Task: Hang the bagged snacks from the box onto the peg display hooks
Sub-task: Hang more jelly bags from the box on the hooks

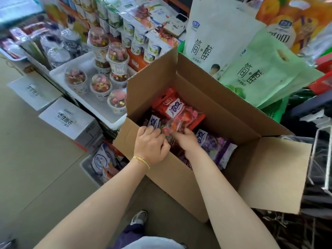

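Note:
An open cardboard box (221, 112) stands in front of me, flaps spread. Inside lie bagged snacks: an orange-red bag (172, 105) near the far left, a purple bag (217, 146) to the right, and more bags underneath. Both hands reach into the box's near left corner. My left hand (150, 144), with a thin yellow cord at the wrist, curls its fingers over a clear bag of coloured sweets (170, 126). My right hand (185, 139) grips the same bag from the right. No peg hooks are plainly visible; a dark wire rack (319, 159) sits at the right edge.
Left of the box, a white tray (59, 76) holds several lidded dessert cups. White cartons (68, 121) sit on the floor. Yogurt packs are stacked behind. Green and white bags (260, 72) lean behind the box. My shoe (139, 217) is on the floor below.

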Motion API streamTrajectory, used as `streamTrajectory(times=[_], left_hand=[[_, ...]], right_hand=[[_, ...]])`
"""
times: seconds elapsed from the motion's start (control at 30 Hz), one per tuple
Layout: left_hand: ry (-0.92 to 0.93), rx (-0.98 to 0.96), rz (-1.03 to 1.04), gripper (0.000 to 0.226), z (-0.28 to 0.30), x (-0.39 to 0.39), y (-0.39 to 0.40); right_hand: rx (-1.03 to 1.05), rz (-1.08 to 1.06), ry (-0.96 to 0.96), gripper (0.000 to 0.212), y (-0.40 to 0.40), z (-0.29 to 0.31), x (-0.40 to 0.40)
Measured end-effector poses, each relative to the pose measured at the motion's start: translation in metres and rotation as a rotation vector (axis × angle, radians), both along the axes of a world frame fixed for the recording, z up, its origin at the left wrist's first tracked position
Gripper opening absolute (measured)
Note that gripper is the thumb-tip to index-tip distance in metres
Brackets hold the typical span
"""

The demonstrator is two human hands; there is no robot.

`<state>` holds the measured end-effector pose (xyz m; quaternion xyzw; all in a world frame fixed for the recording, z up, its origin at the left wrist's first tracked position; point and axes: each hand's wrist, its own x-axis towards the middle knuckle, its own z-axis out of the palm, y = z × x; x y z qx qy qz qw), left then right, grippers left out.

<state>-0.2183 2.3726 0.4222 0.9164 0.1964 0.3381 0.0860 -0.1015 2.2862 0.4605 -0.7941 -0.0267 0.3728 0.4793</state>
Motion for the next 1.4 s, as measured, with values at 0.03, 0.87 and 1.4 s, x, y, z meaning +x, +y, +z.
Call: streamTrajectory(times=[0.03,0.87,1.4], left_hand=[[0.01,-0.007,-0.004,0.032,0.001,-0.001,0.0],[-0.057,-1.407,-0.895,0.023,0.287,0.032,-0.241],[-0.296,-0.648,-0.96,0.059,0.305,0.112,-0.506]], right_hand=[[0.048,-0.015,0.02,0.025,-0.004,0.008,0.003],[0.667,-0.283,-0.354,0.067,-0.326,0.241,-0.041],[0.5,-0.717,-1.193,0.038,-0.556,0.267,0.002]])
